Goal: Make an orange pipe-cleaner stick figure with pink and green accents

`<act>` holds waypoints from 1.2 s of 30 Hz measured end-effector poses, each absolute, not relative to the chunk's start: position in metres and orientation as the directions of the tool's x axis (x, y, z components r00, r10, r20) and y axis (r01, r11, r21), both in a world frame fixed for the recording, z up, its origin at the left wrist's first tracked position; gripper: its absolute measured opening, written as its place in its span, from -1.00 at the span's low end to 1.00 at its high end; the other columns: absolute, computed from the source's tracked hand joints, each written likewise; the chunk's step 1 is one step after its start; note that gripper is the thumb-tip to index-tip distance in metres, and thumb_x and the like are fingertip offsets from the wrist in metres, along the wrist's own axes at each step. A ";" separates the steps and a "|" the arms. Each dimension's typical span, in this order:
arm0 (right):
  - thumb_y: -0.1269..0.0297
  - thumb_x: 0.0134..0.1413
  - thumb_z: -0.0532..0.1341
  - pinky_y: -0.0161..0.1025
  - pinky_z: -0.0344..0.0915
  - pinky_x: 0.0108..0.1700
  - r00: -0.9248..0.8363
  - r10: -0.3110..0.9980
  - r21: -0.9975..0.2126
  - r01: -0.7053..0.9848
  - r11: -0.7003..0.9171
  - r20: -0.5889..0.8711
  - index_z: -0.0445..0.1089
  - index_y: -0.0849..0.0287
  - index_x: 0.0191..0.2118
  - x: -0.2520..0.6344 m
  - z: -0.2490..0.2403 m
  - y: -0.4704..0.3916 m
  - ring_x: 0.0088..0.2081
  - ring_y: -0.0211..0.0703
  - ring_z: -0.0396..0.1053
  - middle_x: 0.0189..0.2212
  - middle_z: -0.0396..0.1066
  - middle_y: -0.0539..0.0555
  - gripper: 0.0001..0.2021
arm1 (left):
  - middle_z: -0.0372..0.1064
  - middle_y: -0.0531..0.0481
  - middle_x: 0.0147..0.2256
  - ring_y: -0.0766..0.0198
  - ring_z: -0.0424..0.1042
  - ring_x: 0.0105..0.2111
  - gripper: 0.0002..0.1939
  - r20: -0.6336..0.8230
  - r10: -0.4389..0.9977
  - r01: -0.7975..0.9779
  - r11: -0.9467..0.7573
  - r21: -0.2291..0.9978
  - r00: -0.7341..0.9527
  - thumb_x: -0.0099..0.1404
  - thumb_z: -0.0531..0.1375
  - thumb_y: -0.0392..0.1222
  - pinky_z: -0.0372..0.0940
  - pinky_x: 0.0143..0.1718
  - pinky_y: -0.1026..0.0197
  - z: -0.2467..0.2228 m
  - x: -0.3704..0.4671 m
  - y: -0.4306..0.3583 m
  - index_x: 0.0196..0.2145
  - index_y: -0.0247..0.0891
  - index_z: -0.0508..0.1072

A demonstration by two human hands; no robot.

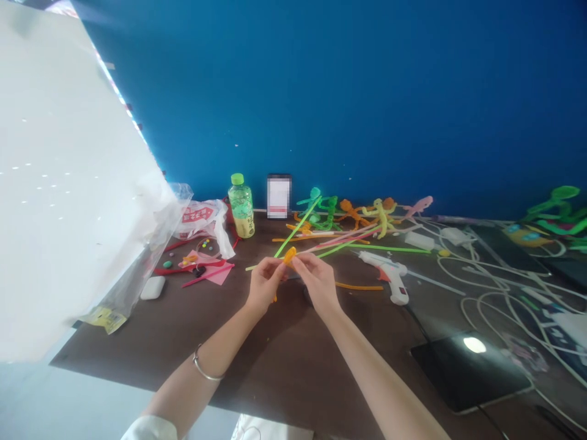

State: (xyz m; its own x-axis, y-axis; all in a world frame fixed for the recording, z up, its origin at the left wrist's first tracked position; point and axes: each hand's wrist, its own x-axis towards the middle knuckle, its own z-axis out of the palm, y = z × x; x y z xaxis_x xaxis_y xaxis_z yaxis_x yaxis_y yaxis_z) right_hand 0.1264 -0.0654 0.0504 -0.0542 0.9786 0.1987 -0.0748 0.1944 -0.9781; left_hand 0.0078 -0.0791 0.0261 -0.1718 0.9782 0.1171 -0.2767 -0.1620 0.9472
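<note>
Orange fuzzy piece (289,256) is up between my two hands, over the middle of the dark table (257,360); small, folds hard to make out, lower part covered by my fingers. Left hand (265,284): thumb and fingers pinched narrow on its left side. Right hand (316,278): same pinch from the right, several fingertips hidden. Orange tip (275,299) pokes out below my left hand; can't tell if it joins the held piece. Dark object (307,296) by my right hand, mostly covered, can't identify. Orange stem (359,286) lies just right of my right hand; white glue gun (393,282) farther right. Far side: green-capped bottle (241,211) upright, phone-like device (279,195) with pixelated screen, unreadable; then fuzzy figures, yellow figure (380,215) overlapping its neighbours, limbs hard to separate. Far right, green figure (564,194) is blurry, partly cut off by the edge. Near right, tablet (458,373), dark with a bright glare spot. Left: white case (153,288). White sleeve (150,429) on my left arm is cut off at the bottom.
</note>
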 end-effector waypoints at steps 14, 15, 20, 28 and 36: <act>0.20 -0.12 0.25 -0.32 0.11 -0.39 -0.143 0.988 -0.898 -0.439 -0.005 0.064 0.30 0.18 -0.59 0.121 0.059 -0.072 -0.51 -0.32 0.12 -0.61 0.19 -0.07 -0.80 | 0.37 0.02 -0.53 0.35 0.35 -0.51 -0.84 0.248 0.950 -0.062 -0.264 0.963 -0.190 0.07 0.22 -0.13 0.26 -0.43 0.29 0.029 0.008 -0.085 -0.43 -0.28 0.43; 0.21 -0.13 0.25 -0.32 0.11 -0.39 -0.145 0.987 -0.898 -0.440 -0.008 0.063 0.29 0.18 -0.59 0.122 0.059 -0.072 -0.51 -0.32 0.12 -0.61 0.19 -0.07 -0.80 | 0.36 0.03 -0.54 0.36 0.34 -0.52 -0.84 0.246 0.951 -0.070 -0.262 0.962 -0.185 0.08 0.21 -0.13 0.26 -0.44 0.30 0.028 0.008 -0.085 -0.42 -0.28 0.42; 0.23 -0.15 0.26 -0.33 0.09 -0.42 -0.153 0.987 -0.881 -0.473 -0.023 0.056 0.28 0.19 -0.61 0.123 0.053 -0.069 -0.53 -0.33 0.09 -0.62 0.16 -0.08 -0.80 | 0.32 0.06 -0.56 0.41 0.30 -0.55 -0.84 0.258 0.956 -0.092 -0.272 0.958 -0.139 0.11 0.19 -0.14 0.24 -0.47 0.33 0.025 0.009 -0.085 -0.42 -0.31 0.38; 0.27 -0.18 0.29 -0.35 0.07 -0.43 -0.154 0.987 -0.841 -0.538 -0.055 0.034 0.32 0.18 -0.60 0.124 0.047 -0.066 -0.51 -0.34 0.08 -0.60 0.15 -0.08 -0.83 | 0.30 0.07 -0.54 0.42 0.29 -0.53 -0.84 0.227 0.968 -0.095 -0.237 0.967 -0.111 0.11 0.19 -0.15 0.22 -0.47 0.35 0.027 0.011 -0.087 -0.42 -0.30 0.35; 0.18 -0.10 0.26 -0.35 0.07 -0.44 -0.179 0.984 -0.792 -0.598 -0.119 -0.013 0.34 0.19 -0.60 0.124 0.048 -0.066 -0.54 -0.36 0.06 -0.63 0.14 -0.09 -0.78 | 0.32 0.04 -0.50 0.39 0.30 -0.49 -0.87 0.276 0.950 -0.022 -0.282 0.959 -0.145 0.12 0.18 -0.17 0.22 -0.42 0.33 0.028 0.009 -0.087 -0.43 -0.30 0.36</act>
State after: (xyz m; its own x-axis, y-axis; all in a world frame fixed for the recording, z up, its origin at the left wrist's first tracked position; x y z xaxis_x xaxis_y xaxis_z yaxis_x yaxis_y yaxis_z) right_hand 0.1236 -0.0663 0.0479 -0.1794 0.9837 -0.0128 -0.5981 -0.1194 -0.7925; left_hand 0.0092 -0.0867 0.0282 -0.1446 0.9501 0.2764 -0.0223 -0.2823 0.9591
